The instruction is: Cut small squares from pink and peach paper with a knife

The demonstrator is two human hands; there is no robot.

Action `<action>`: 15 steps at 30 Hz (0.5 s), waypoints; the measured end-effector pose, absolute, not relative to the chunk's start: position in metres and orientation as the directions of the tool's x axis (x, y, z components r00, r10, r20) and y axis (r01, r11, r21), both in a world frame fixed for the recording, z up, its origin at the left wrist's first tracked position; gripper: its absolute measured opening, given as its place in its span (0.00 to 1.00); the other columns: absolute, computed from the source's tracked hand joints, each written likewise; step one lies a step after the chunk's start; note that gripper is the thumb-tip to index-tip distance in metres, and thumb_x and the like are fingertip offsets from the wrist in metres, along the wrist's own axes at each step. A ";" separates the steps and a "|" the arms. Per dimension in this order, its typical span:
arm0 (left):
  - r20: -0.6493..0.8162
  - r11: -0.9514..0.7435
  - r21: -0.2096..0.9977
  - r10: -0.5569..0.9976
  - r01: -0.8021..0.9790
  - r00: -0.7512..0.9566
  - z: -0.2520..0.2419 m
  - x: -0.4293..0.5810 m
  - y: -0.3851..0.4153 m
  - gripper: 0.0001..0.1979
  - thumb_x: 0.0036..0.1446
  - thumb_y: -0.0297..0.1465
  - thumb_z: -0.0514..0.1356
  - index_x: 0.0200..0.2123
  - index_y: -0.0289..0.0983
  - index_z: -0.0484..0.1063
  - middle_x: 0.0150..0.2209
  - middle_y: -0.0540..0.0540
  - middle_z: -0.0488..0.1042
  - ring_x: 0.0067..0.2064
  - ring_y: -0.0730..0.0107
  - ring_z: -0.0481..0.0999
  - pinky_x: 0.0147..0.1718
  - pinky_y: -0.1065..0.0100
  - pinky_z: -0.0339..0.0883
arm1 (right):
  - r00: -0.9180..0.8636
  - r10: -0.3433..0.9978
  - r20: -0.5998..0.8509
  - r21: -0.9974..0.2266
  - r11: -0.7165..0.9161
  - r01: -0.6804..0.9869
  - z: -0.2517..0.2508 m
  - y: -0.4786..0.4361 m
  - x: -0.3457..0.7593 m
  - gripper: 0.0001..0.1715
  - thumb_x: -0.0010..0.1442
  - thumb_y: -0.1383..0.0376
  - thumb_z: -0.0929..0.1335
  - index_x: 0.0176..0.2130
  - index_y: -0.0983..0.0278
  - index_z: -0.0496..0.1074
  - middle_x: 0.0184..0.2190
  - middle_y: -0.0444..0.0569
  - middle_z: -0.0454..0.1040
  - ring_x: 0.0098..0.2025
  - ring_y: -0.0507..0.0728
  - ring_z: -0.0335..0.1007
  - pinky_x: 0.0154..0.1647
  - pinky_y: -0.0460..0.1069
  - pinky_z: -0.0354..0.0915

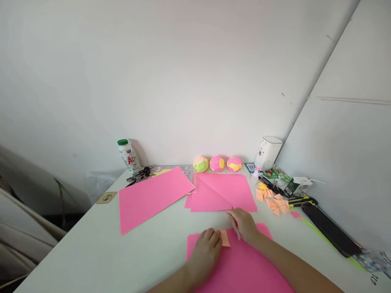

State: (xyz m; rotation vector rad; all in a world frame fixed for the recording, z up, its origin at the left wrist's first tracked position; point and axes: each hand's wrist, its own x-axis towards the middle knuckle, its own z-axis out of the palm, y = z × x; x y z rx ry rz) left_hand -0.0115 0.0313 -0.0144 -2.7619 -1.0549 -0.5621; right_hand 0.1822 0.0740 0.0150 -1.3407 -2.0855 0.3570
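My left hand (206, 250) presses down on a small peach piece of paper (225, 238), its fingers bent and held together. That piece lies over a larger pink sheet (241, 266) near me. Above the sheet's far edge, my right hand (242, 226) is closed in a pinch. A short dark tip sticks out past its fingers, but what it grips is too small and too covered to name. Beyond the right hand lie overlapping pink sheets (222, 193), the top one with a diagonal crease line.
Another pink sheet (155, 199) lies left. A green-capped bottle (130, 156) and black clips (140, 175) stand behind it. Three folded paper balls (217, 163) line the wall. At right are folded peach pieces (276, 203), a white container (268, 152), a small box (297, 186) and a black case (330, 230).
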 end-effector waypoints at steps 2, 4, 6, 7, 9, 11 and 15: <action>0.391 -0.747 -0.004 0.611 0.665 0.688 -0.015 -0.011 0.031 0.11 0.50 0.16 0.54 0.35 0.34 0.68 0.35 0.45 0.70 0.36 0.65 0.67 0.35 0.64 0.65 | -0.301 0.875 0.378 -0.436 0.455 0.776 0.018 0.066 0.186 0.15 0.60 0.74 0.60 0.24 0.63 0.65 0.18 0.45 0.64 0.26 0.54 0.60 0.27 0.47 0.53; 0.397 -0.744 -0.022 0.607 0.668 0.689 -0.017 -0.011 0.030 0.10 0.51 0.16 0.54 0.34 0.35 0.67 0.35 0.46 0.69 0.36 0.65 0.67 0.35 0.64 0.65 | -0.313 0.866 0.391 -0.355 0.455 0.817 0.020 0.058 0.191 0.16 0.58 0.77 0.60 0.22 0.63 0.64 0.17 0.46 0.64 0.26 0.55 0.59 0.27 0.48 0.51; 0.405 -0.742 -0.041 0.600 0.669 0.690 -0.019 -0.011 0.030 0.09 0.51 0.17 0.54 0.34 0.35 0.66 0.33 0.46 0.69 0.35 0.65 0.67 0.34 0.64 0.64 | -0.328 0.858 0.396 -0.289 0.456 0.842 0.020 0.051 0.197 0.17 0.57 0.78 0.60 0.21 0.63 0.63 0.15 0.45 0.63 0.25 0.55 0.58 0.27 0.48 0.51; 0.410 -0.742 -0.050 0.595 0.669 0.691 -0.019 -0.011 0.031 0.08 0.51 0.18 0.55 0.33 0.35 0.66 0.33 0.46 0.69 0.34 0.65 0.67 0.33 0.65 0.64 | -0.330 0.854 0.401 -0.261 0.452 0.853 0.019 0.048 0.199 0.17 0.58 0.78 0.60 0.22 0.63 0.63 0.15 0.45 0.63 0.25 0.55 0.58 0.28 0.48 0.51; 0.425 -0.742 -0.066 0.584 0.667 0.691 -0.020 -0.011 0.032 0.07 0.51 0.18 0.55 0.32 0.35 0.65 0.31 0.47 0.68 0.33 0.65 0.67 0.31 0.65 0.62 | -0.319 0.850 0.420 -0.209 0.433 0.877 0.016 0.045 0.203 0.18 0.58 0.79 0.60 0.22 0.63 0.64 0.17 0.46 0.65 0.26 0.55 0.58 0.28 0.49 0.50; 0.453 -0.742 -0.078 0.568 0.666 0.687 -0.019 -0.013 0.030 0.07 0.51 0.18 0.54 0.31 0.35 0.65 0.29 0.47 0.66 0.31 0.65 0.66 0.28 0.65 0.61 | -0.310 0.843 0.439 -0.165 0.415 0.895 0.012 0.045 0.204 0.18 0.58 0.78 0.60 0.22 0.63 0.64 0.18 0.47 0.66 0.26 0.55 0.58 0.29 0.49 0.50; 0.550 -0.773 -0.095 0.485 0.628 0.680 -0.020 -0.011 0.014 0.05 0.50 0.20 0.54 0.30 0.35 0.64 0.28 0.46 0.66 0.29 0.65 0.64 0.27 0.65 0.58 | -0.313 0.822 0.475 -0.101 0.404 0.909 0.007 0.049 0.204 0.16 0.59 0.76 0.60 0.24 0.63 0.67 0.22 0.48 0.67 0.27 0.55 0.60 0.29 0.49 0.51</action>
